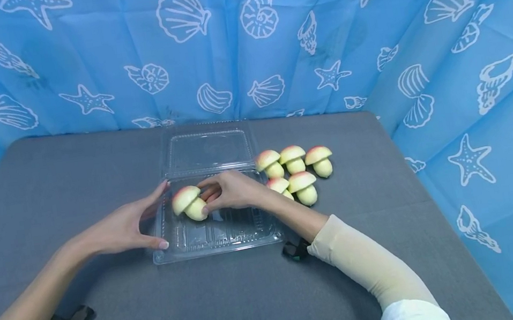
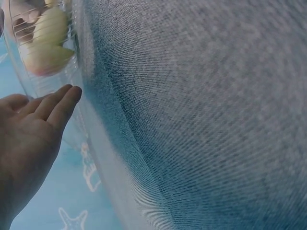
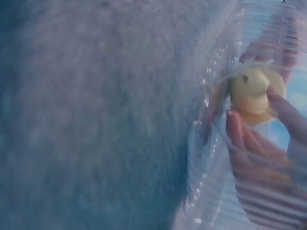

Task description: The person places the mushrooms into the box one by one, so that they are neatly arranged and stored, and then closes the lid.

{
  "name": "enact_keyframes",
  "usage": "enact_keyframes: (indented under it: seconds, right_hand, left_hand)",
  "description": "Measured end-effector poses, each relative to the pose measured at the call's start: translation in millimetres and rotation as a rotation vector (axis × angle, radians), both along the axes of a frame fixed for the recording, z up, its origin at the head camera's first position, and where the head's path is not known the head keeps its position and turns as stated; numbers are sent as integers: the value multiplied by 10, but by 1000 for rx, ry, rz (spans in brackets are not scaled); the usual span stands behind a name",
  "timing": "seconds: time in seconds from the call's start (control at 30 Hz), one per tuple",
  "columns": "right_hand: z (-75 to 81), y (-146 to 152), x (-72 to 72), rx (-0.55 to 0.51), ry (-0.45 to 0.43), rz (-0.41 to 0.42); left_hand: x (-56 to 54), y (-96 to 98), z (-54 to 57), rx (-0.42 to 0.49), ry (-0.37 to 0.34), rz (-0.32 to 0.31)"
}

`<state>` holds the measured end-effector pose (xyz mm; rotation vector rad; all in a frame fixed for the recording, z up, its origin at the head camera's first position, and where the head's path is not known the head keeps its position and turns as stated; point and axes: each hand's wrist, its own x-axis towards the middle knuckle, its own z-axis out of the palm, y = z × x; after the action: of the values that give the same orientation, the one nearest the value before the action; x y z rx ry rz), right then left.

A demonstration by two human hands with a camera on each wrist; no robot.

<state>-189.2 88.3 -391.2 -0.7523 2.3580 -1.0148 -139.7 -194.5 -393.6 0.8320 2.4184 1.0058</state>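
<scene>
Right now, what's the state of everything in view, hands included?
Clear container: open
Container lid: folded back, away from the person
Held mushroom: tilted, within the container's outline; contact with the base unclear
Right hand: pinching that mushroom
Left hand: fingers extended, at the container's left edge
Five other mushrooms: grouped outside, right of the container
Curtain: hanging

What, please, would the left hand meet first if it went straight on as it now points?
The left hand would probably meet the clear plastic container at its left side; whether they already touch is unclear.
</scene>
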Motion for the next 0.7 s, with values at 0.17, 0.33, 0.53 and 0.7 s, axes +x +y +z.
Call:
enact_keyframes:
  seconds: [0.17, 0.33, 0.53, 0.7]
  right_hand:
    - [48, 65, 29, -21, 5, -13]
    - [102, 136, 73, -38, 61, -34]
    - [139, 256, 78, -118, 115, -22]
    - [167, 406, 67, -263, 99, -56]
  left_hand:
    - [16, -16, 4, 2, -5, 3]
    - [21, -28, 11, -2, 13, 5]
    - [16, -29, 5, -10, -5, 16]
    - [12, -13, 9, -20, 3, 16]
